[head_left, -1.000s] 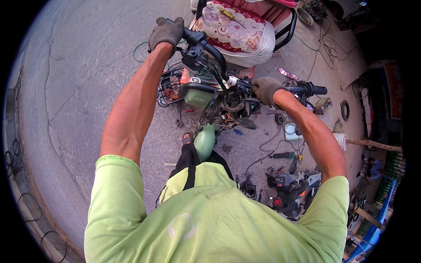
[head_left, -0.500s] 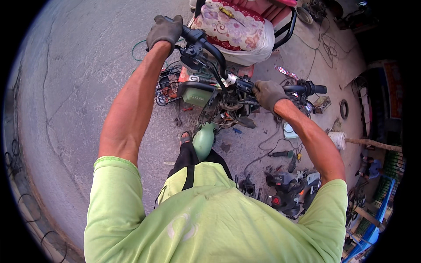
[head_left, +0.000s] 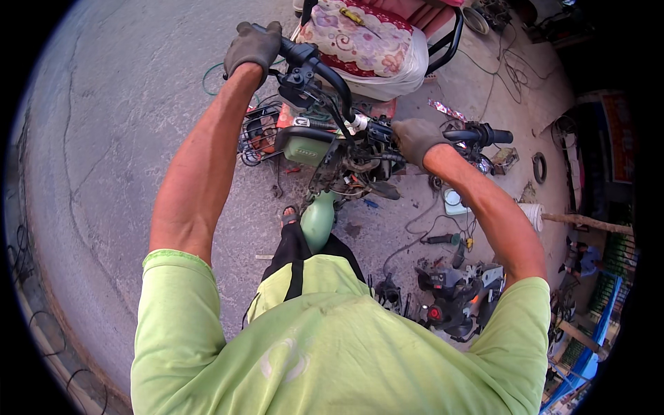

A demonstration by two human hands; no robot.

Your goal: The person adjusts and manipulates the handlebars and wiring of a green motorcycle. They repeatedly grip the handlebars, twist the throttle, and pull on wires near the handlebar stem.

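My left hand, in a dark grey glove, is wrapped round the left grip of a black handlebar. My right hand, gloved the same way, is closed at the clamp in the middle of the bar. Its fingertips are mostly hidden, and I cannot make out what is between them. To its right the black right grip sticks out untouched. Below the bar hang loose cables and wires of a stripped electric scooter. A pale green body part of it sits between my legs.
Ahead stands a seat with a flowered cover, a yellow-handled screwdriver lying on it. A wire basket is at the left. On the floor lie a corded power tool, dark scooter parts and a tyre.
My right hand has shifted slightly left and its fingers have turned further round at the clamp. The left hand still holds its grip; the whole view has moved a little.
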